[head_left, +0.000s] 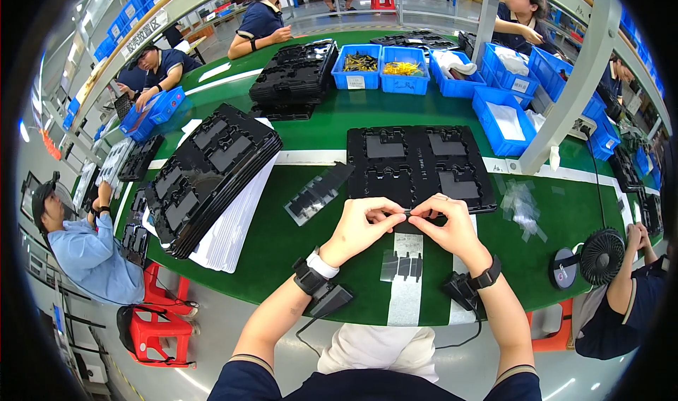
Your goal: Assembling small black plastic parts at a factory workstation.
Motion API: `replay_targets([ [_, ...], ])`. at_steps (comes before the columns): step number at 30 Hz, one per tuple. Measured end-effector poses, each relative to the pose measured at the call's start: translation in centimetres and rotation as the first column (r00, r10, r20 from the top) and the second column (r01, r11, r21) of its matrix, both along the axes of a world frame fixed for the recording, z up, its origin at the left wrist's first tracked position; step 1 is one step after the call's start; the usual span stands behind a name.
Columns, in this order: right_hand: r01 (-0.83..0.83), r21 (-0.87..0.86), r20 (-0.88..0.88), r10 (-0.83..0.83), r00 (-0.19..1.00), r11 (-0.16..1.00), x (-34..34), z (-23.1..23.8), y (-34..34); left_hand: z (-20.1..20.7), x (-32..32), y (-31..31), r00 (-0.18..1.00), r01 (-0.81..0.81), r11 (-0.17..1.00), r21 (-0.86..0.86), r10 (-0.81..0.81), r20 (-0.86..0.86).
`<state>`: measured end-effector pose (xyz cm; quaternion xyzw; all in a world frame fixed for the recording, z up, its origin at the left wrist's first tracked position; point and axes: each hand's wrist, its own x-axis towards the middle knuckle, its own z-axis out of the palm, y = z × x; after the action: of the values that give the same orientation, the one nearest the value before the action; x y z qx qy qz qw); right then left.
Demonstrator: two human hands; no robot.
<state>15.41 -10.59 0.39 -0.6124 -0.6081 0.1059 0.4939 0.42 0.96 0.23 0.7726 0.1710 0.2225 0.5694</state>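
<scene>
The green worktop [296,238] carries a leaning stack of black trays [205,175] on the person's left, with white sheets [236,224] under it, and a single black tray [417,164] lying flat straight ahead. Blue bins [385,69] stand in a row beyond. A small black fan [602,256] sits at the right edge. Between stack and tray lies a grey strip [318,192], and nearer the person a clear strip with dark squares [402,267] rests on a white stripe.

Just in front of the tray's near edge, both hands meet over a small dark part [407,211], held above the worktop. It is too small to make out in detail. Judging by how little of it shows between the fingertips, it is probably thin, very light and easily bent or dropped, so a fingertip pinch at its two ends suits it better than a full grasp.

The left hand [360,228] is curled, thumb and forefinger pinched together on the part's left end. The right hand [448,224] mirrors it, pinched on the right end, other fingers tucked. Both wrists wear black bands, with forearms rising from the lower edge and angled inward.
</scene>
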Motion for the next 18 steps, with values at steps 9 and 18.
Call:
replay_targets([
  [9, 0.008, -0.009, -0.001, -0.008, 1.000, 1.000, -0.01, -0.01, -0.06, -0.19, -0.04, -0.05, 1.000, -0.012, 1.000, 0.008, 0.012, -0.002],
  [18, 0.014, 0.010, 0.000, -0.014, 1.000, 1.000, 0.00, 0.02, -0.02, -0.10, 0.03, -0.14, 1.000, -0.028, 1.000, -0.012, 0.028, -0.004],
])
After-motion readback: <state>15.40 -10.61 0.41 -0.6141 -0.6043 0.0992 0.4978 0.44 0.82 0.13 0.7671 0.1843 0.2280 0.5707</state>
